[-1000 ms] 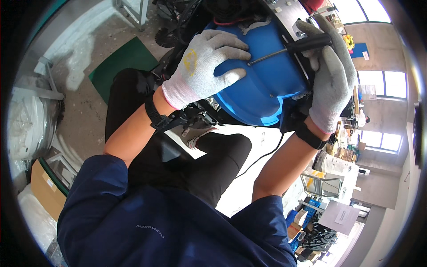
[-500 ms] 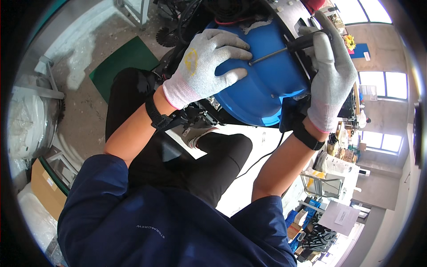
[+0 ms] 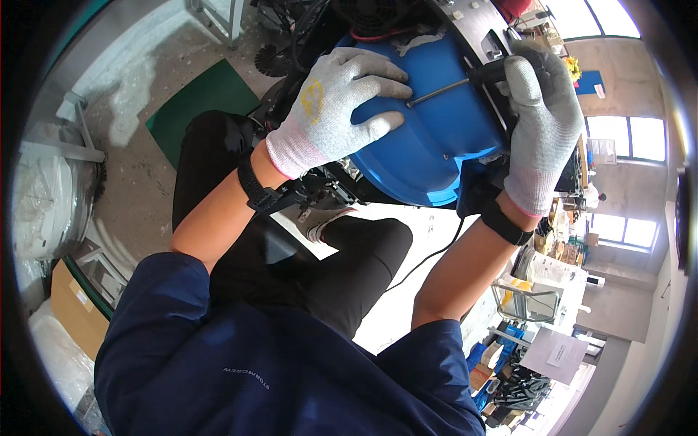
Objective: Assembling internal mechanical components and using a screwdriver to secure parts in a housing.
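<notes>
A round blue housing (image 3: 436,145) with a grey metal rim fills the upper middle of the head view. My left hand (image 3: 338,109), in a grey knit glove, lies flat on its blue face with the fingers spread. My right hand (image 3: 542,131), also gloved, is closed around the black handle of a screwdriver (image 3: 443,91). The thin metal shaft of that tool runs leftward across the blue face, its tip close to my left fingertips. Black straps sit on both wrists.
My knees in black trousers are below the housing. A green mat (image 3: 200,102) lies on the concrete floor at the upper left. A black cable (image 3: 429,254) hangs under the housing. Shelves, boxes and papers (image 3: 552,356) crowd the lower right. A cardboard box (image 3: 73,309) stands at the left.
My right hand has shifted slightly up along the rim with the screwdriver. The left hand stays pressed on the blue face.
</notes>
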The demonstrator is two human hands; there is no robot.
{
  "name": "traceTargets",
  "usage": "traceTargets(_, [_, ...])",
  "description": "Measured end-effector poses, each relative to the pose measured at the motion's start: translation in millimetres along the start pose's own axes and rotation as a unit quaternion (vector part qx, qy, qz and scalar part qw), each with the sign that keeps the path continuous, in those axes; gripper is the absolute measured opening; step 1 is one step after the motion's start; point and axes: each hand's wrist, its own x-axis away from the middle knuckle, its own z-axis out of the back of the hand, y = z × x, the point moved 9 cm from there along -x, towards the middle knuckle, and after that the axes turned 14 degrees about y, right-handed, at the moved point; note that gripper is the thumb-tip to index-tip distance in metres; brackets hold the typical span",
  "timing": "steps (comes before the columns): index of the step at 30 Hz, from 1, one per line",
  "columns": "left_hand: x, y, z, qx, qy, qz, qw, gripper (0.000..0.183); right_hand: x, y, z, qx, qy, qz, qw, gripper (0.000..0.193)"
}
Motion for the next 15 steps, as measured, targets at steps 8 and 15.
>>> traceTargets(8, [-0.4, 0.3, -0.3, -0.004, -0.004, 0.004, 1.000, 0.029, -2.3, 0.2, -2.4, 0.030, -0.025, 0.036, 0.999, 0.035])
traceTargets(15, [-0.9, -1.1, 1.3, -0.001, -0.001, 0.006, 1.000, 0.028, 0.0, -8.3, -8.6, 0.045, -0.034, 0.007, 0.998, 0.041])
